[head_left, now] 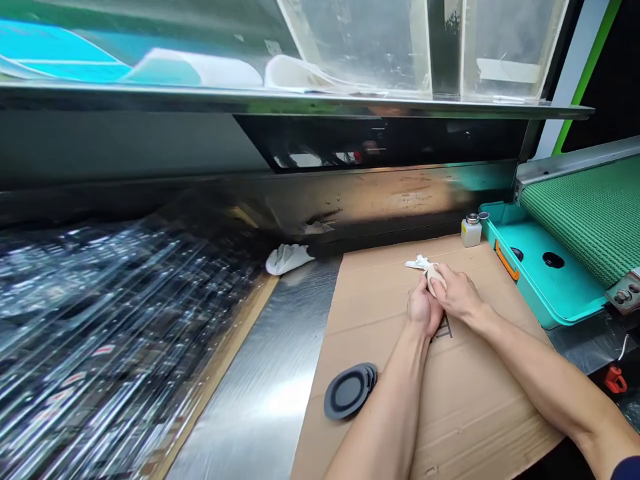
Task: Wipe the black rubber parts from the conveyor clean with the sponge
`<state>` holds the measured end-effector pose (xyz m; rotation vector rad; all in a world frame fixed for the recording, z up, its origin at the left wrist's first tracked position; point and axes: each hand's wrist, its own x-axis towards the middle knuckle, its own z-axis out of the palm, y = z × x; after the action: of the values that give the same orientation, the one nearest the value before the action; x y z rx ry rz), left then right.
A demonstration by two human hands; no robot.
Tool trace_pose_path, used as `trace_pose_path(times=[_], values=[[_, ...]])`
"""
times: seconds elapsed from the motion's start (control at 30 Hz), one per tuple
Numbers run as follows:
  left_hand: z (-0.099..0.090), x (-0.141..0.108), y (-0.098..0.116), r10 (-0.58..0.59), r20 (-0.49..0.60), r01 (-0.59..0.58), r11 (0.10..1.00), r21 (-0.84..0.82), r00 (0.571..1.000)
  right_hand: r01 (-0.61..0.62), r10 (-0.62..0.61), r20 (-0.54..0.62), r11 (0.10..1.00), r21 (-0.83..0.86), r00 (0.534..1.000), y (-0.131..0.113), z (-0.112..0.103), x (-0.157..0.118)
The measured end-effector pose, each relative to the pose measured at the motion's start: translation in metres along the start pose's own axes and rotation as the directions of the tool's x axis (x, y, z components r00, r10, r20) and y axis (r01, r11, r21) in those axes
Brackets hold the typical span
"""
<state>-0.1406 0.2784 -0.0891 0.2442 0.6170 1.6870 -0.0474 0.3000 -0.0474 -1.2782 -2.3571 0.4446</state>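
Brushed steel benchtop [260, 380] runs along under a dark machine housing [380, 193], and a flattened cardboard sheet [480, 400] lies over its right part. Near the sheet's middle, a wadded white cloth [434, 279] sits between the person's hands, its loose end trailing toward the far left. The right hand [460, 295] comes over the top with its fingers bent down, pinching the wad against the curled left hand [425, 310]; the two are pressed together, and whether anything lies inside the cloth cannot be told. Neither hand holds one of the dark round discs [349, 393], which lie overlapped in a small stack on the cardboard, near and to the left. Farther off stand a small plastic dispensing bottle [471, 231] with a metal top and a teal tray [555, 280] beside a green mesh conveyor belt [590, 213]. A second crumpled white cloth [289, 259] lies at the steel's far edge, and plastic-wrapped sheets [100, 333] spread along the left.
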Motion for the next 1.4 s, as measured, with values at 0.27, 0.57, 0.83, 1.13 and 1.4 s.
trace_pose_path(times=[0.27, 0.57, 0.83, 1.13, 1.4], values=[[-0.004, 0.004, -0.003, 0.066, 0.013, -0.066, 0.998, 0.019, 0.998, -0.105, 0.105, 0.005, 0.994, -0.044, 0.994, 0.017, -0.013, 0.003], [0.001, 0.0, -0.003, 0.028, -0.017, -0.027, 0.999, 0.03, 0.999, -0.134, 0.133, -0.014, 0.99, -0.045, 0.991, 0.018, -0.015, 0.008], [0.002, 0.002, -0.004, 0.038, -0.12, -0.042, 0.999, -0.034, 0.992, -0.221, 0.231, 0.003, 0.934, -0.28, 0.973, -0.005, 0.001, 0.009], [-0.001, 0.003, -0.006, 0.082, -0.1, -0.083, 0.997, -0.009, 0.992, -0.175, 0.189, 0.028, 0.945, -0.275, 0.981, 0.002, -0.002, 0.008], [0.0, 0.003, -0.005, 0.07, -0.126, -0.074, 0.997, -0.026, 0.989, -0.159, 0.18, 0.058, 0.951, -0.264, 0.982, 0.004, 0.002, 0.005]])
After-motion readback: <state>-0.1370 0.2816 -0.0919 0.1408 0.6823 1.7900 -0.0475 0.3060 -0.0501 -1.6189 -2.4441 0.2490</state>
